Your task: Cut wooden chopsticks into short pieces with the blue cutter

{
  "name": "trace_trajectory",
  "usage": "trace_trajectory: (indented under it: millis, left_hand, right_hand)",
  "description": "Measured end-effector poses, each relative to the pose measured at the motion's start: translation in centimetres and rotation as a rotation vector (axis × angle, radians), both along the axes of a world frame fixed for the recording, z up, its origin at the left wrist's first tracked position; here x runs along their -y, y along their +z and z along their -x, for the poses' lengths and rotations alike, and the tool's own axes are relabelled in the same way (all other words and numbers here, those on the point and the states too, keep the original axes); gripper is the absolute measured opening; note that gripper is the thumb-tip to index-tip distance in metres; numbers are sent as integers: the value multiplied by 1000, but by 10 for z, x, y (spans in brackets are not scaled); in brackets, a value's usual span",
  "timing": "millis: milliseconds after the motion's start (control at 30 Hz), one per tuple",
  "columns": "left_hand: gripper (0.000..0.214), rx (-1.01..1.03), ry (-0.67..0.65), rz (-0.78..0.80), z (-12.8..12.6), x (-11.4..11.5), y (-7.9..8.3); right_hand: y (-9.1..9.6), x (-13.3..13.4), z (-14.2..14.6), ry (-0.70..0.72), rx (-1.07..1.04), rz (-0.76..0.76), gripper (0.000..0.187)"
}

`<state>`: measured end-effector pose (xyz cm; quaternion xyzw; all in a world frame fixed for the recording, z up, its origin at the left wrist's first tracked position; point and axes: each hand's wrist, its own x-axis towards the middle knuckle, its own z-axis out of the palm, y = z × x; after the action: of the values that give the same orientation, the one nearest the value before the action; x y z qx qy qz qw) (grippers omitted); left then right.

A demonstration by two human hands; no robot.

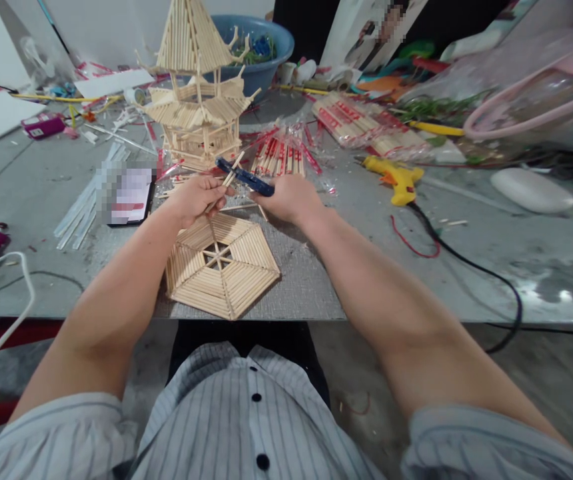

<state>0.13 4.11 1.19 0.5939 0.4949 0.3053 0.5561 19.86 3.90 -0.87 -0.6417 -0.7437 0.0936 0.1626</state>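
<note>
Thin wooden sticks [233, 171], like chopsticks, are pinched in my left hand [201, 199] and slant up to the right. My right hand [294, 198] is closed round a dark blue hand tool [247, 179], which looks like cutting pliers; its head crosses the sticks. Whether its jaws bite on them I cannot tell. Below both hands, a hexagonal panel [251, 280] of wooden sticks with an open, spoked centre lies on a grey mat. Behind them rises a tiered pagoda model [201, 113] built of sticks.
A yellow glue gun [394, 177] with a black cord lies right, near a white mouse-like object [533, 189]. Left are a phone [130, 195] and clear glue sticks [89, 197]. Wrapped chopstick packs [346, 120] and a blue basin [274, 60] stand behind.
</note>
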Motion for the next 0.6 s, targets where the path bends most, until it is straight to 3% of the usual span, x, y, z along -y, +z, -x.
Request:
trace_trajectory:
  millis: [400,467,600]
  left_hand:
    - [9,-132,108,-145,7,-8,-5]
    - [11,-279,151,-256,10,-12,-8]
    - [16,-763,141,-523,14,-15,-13]
  right_hand:
    - [-5,0,-12,-161,-27,-96,49]
    - [-8,-2,-12,-151,-13,-96,51]
    - [-12,-5,-14,-158,-19,-93,50]
